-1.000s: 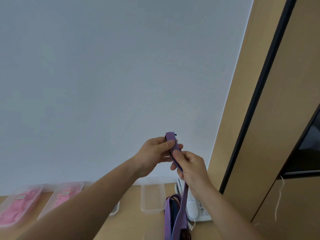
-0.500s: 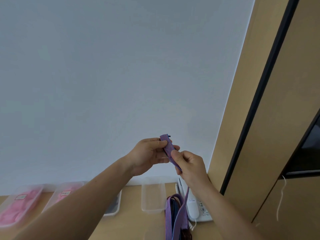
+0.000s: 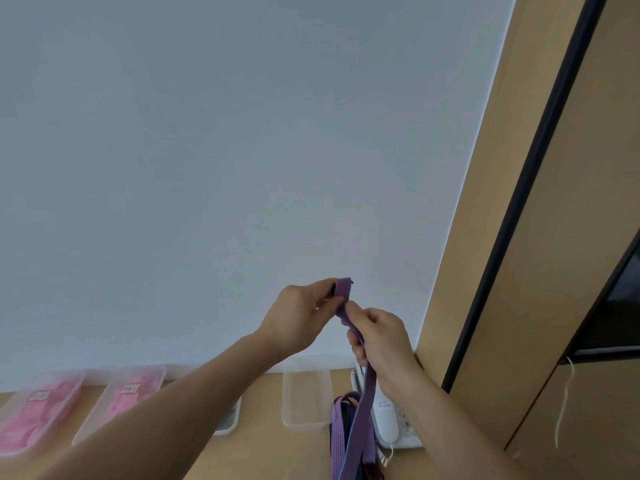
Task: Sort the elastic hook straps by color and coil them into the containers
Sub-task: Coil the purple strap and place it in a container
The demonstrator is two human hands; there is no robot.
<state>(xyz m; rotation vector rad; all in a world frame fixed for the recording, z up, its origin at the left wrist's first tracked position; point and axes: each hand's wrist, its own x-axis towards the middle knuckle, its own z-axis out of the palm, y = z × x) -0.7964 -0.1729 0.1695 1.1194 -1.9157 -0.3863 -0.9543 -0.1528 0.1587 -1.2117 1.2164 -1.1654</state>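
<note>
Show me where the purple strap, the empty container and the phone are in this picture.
purple strap [image 3: 367, 393]: head view, on its hanging part.
empty container [image 3: 304, 400]: head view, on its bare floor.
phone [image 3: 386, 417]: head view, on the white handset.

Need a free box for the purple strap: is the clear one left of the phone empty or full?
Empty: the clear container shows only its bare see-through bottom, nothing coloured inside.

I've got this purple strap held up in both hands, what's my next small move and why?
Probably slide the right hand down the strap and fold the next length up to the left hand, which pinches only the folded top end. Most of the strap hangs loose to the table, so the coil has barely begun.
</note>
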